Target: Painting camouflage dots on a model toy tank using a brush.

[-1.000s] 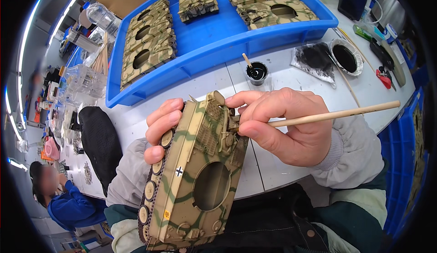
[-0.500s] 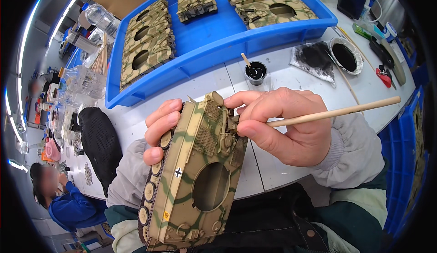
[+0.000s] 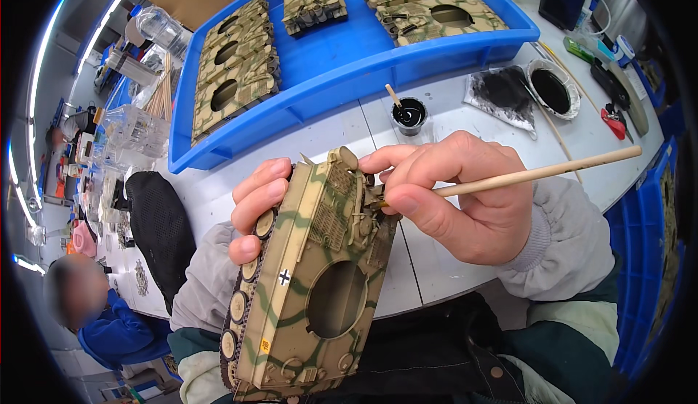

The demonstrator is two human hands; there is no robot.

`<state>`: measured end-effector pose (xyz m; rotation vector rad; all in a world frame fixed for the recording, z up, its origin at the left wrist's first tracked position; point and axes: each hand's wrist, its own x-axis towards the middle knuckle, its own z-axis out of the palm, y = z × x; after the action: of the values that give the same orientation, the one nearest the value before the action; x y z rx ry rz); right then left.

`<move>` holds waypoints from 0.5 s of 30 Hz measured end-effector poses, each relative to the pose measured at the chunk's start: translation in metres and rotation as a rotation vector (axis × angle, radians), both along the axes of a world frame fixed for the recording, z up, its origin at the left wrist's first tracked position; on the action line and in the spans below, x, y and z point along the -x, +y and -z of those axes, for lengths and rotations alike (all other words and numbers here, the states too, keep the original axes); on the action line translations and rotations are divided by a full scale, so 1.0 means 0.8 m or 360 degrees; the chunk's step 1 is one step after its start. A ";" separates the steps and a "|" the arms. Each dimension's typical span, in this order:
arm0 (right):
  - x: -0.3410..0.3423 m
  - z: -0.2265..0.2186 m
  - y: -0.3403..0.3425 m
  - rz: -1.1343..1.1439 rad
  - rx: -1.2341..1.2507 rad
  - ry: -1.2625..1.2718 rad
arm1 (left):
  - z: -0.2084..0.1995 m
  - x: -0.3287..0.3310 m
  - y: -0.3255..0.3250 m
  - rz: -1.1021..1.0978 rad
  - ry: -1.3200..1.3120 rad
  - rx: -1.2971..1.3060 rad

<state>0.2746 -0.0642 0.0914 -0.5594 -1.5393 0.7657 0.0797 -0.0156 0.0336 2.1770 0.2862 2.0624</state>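
Left hand (image 3: pixel 260 204) grips tank (image 3: pixel 309 266) by left side; right hand (image 3: pixel 472 222) pinches stick (image 3: pixel 560 167) at tank's far end; long axis runs forward, leaning right

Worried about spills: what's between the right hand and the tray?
In the head view, a cup of black liquid stands between the right hand and blue tray.

A model tank hull (image 3: pixel 291 324) sits between a left hand (image 3: pixel 258 204) along its left side and a right hand (image 3: pixel 465 204), stick (image 3: pixel 552 173) between its fingers, at its far right end. Behind, other hulls (image 3: pixel 247 69) lie in a tray (image 3: pixel 327 104) on the table (image 3: pixel 445 284), with a cup (image 3: pixel 409 117) before it and a bag (image 3: pixel 502 98), then a bowl (image 3: pixel 550 88), to the cup's right. A mesh item (image 3: pixel 156 218) lies left of the hull, a co-worker (image 3: pixel 120 335) beyond.
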 end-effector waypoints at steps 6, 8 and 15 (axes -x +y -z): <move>-0.002 -0.002 0.001 0.0027 -0.0040 -0.0109 | 0.000 0.000 0.000 0.0015 0.0003 0.0004; -0.001 -0.002 0.001 0.0027 -0.0040 -0.0097 | -0.001 0.000 0.000 0.0012 0.0005 0.0007; -0.002 -0.003 -0.001 0.0020 0.0022 -0.0078 | -0.002 0.001 0.000 0.0023 0.0008 0.0006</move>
<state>0.2763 -0.0648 0.0935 -0.6014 -1.5752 0.7587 0.0792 -0.0152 0.0350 2.1760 0.2739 2.0478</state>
